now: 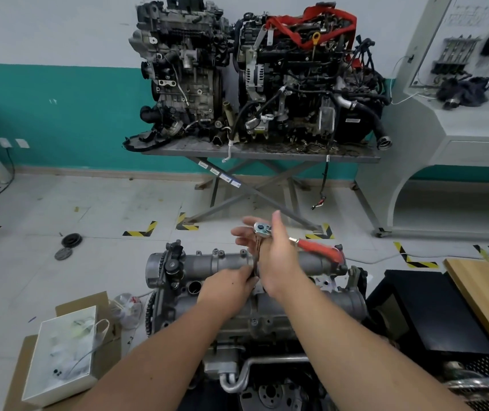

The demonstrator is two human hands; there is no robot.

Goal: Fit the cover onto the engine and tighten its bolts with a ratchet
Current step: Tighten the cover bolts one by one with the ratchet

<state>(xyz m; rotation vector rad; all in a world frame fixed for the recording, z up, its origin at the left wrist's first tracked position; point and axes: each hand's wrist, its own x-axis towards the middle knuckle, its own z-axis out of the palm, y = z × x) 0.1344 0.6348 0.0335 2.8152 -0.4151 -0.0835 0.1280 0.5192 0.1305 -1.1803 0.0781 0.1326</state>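
The ratchet (pixel 270 232) is held up over the engine (pixel 255 292), its head gripped in the right hand (pixel 276 259), whose fingers are spread around the head while the red handle (pixel 320 249) points off to the right. A long dark extension bar (pixel 255 256) hangs from the head, and its lower end is pinched by the curled fingers of the left hand (pixel 228 287), right at the grey cover (pixel 311 262) already seated on top of the engine. The socket end is hidden behind the left hand, so the bolt cannot be made out. The bar is best kept plumb and guided squarely onto the bolt head before any swing is made; a tilted bar would likely slip off.
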